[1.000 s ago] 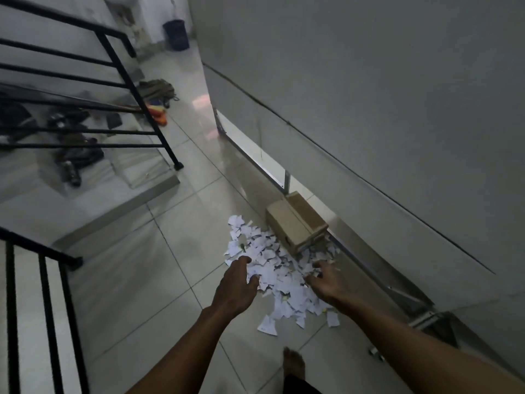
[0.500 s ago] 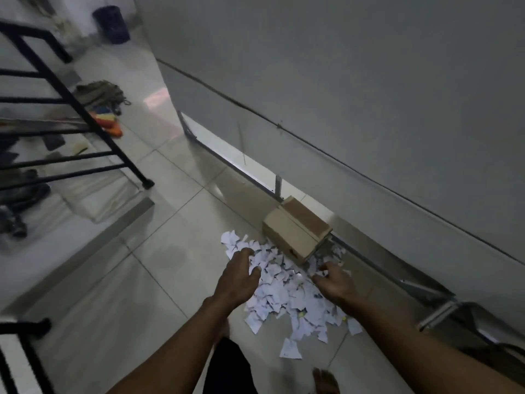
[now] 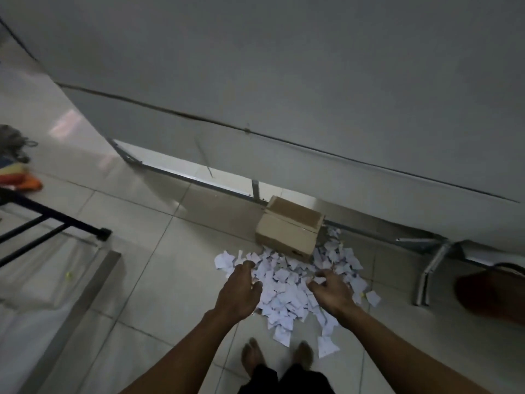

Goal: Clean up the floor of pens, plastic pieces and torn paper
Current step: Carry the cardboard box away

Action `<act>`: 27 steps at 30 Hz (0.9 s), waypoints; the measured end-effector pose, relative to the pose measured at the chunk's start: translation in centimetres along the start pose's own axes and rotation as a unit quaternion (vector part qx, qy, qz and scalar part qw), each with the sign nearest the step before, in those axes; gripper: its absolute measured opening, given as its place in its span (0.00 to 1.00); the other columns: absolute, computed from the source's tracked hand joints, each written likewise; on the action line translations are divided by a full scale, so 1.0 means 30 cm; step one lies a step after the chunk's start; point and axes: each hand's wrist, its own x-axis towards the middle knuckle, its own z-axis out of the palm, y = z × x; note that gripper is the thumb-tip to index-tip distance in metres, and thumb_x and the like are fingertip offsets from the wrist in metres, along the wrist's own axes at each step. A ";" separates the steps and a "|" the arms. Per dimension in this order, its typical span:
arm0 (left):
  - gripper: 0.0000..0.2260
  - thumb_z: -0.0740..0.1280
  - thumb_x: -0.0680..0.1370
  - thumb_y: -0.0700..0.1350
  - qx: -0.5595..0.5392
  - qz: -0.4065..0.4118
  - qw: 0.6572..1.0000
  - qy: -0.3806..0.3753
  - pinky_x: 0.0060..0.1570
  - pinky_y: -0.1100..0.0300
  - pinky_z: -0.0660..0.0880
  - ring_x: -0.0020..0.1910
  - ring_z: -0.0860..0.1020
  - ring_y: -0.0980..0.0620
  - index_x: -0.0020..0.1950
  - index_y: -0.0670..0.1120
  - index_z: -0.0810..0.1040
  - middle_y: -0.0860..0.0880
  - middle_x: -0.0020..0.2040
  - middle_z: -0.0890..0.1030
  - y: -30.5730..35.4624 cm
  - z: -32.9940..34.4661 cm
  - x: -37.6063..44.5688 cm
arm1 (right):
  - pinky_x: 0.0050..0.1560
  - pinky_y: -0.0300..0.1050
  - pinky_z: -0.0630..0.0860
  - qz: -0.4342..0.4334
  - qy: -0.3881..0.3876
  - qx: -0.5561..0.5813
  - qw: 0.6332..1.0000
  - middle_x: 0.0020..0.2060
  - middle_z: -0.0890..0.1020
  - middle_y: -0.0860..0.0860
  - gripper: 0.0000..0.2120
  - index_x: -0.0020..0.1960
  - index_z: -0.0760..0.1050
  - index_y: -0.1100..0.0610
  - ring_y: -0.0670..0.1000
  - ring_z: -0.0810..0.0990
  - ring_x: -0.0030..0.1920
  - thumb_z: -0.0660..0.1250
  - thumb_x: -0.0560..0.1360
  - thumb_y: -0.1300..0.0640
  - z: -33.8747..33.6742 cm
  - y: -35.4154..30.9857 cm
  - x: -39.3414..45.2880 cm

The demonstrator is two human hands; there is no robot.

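Observation:
A pile of torn white paper lies on the tiled floor in front of a small cardboard box that stands against the wall panel. My left hand rests palm down on the pile's left edge with its fingers stretched forward. At the pile's right side my right hand has its fingers curled into the scraps, and a white piece shows between thumb and fingers. A tiny yellow bit lies by the pile's right edge. No pen is visible.
My bare feet stand just below the pile. A black railing and a step edge are at the left. A metal frame leg and a dark reddish object are at the right. Colourful items lie far left.
My head has turned right and down, so the railing slid left. Both hands stay on the pile. The right hand's fingers have curled in over the scraps.

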 end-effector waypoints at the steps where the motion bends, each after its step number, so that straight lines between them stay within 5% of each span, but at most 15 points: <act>1: 0.20 0.61 0.80 0.46 -0.004 0.003 1.000 -0.004 0.57 0.58 0.68 0.63 0.71 0.47 0.71 0.43 0.63 0.44 0.67 0.71 -0.013 0.005 0.029 | 0.51 0.39 0.70 0.009 -0.002 0.012 1.000 0.58 0.78 0.56 0.19 0.65 0.71 0.56 0.54 0.77 0.55 0.65 0.77 0.50 0.012 -0.002 0.017; 7: 0.19 0.63 0.79 0.45 -0.039 -0.027 0.998 -0.031 0.59 0.57 0.70 0.62 0.72 0.48 0.69 0.44 0.66 0.44 0.65 0.73 -0.105 0.089 0.175 | 0.52 0.39 0.69 0.056 -0.003 0.044 0.997 0.63 0.75 0.55 0.19 0.65 0.71 0.55 0.55 0.75 0.60 0.65 0.78 0.48 0.070 0.040 0.166; 13: 0.21 0.64 0.79 0.45 -0.019 -0.062 0.996 -0.053 0.61 0.54 0.70 0.65 0.71 0.46 0.70 0.44 0.66 0.44 0.66 0.72 -0.271 0.209 0.327 | 0.45 0.38 0.68 0.072 -0.002 0.061 0.996 0.50 0.75 0.52 0.18 0.65 0.71 0.56 0.48 0.73 0.42 0.64 0.78 0.50 0.125 0.122 0.341; 20: 0.20 0.65 0.78 0.42 -0.016 -0.060 0.996 -0.067 0.61 0.55 0.69 0.63 0.72 0.44 0.69 0.40 0.67 0.40 0.64 0.74 -0.495 0.402 0.639 | 0.52 0.42 0.75 0.098 0.022 0.063 0.993 0.57 0.78 0.56 0.18 0.65 0.72 0.56 0.54 0.78 0.54 0.65 0.78 0.51 0.273 0.284 0.682; 27: 0.24 0.69 0.77 0.44 0.006 -0.030 0.999 -0.018 0.58 0.55 0.68 0.62 0.74 0.40 0.69 0.36 0.67 0.37 0.64 0.74 -0.732 0.647 1.083 | 0.55 0.42 0.70 0.054 0.076 0.006 0.996 0.65 0.73 0.58 0.24 0.70 0.66 0.58 0.58 0.74 0.63 0.67 0.76 0.54 0.502 0.463 1.172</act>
